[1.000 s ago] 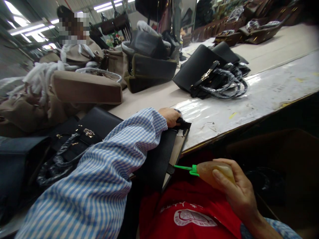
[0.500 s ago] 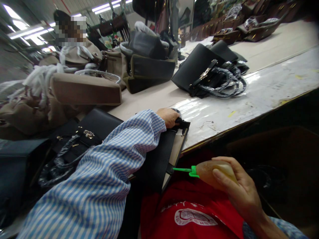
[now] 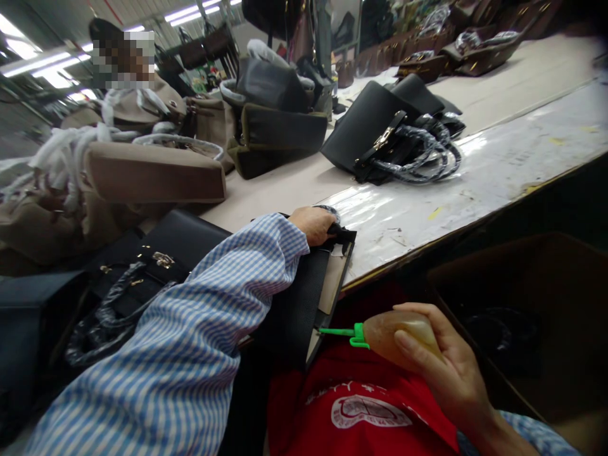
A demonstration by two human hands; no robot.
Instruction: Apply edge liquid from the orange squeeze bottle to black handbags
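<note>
A black bag (image 3: 297, 301) lies at the table's front edge, its pale beige inner strip facing the red apron. My left hand (image 3: 314, 225) is closed on the bag's far end, with most of its fingertips hidden. In my right hand (image 3: 441, 354) is a soft bottle (image 3: 401, 335) of amber liquid, fingers wrapped round it. The bottle's green nozzle (image 3: 339, 331) points left, its tip at the near part of the beige strip.
Black bags with wrapped handles lie on the left (image 3: 164, 259) and farther back on the table (image 3: 375, 126). Taupe bags (image 3: 156, 174) are heaped at the back left, where a person stands. A brown box (image 3: 546, 316) is at the lower right.
The nozzle tip has moved down along the beige strip toward its near end, with my right hand and the bottle shifting slightly left. My left hand keeps its hold; the whole view has shifted a little.
</note>
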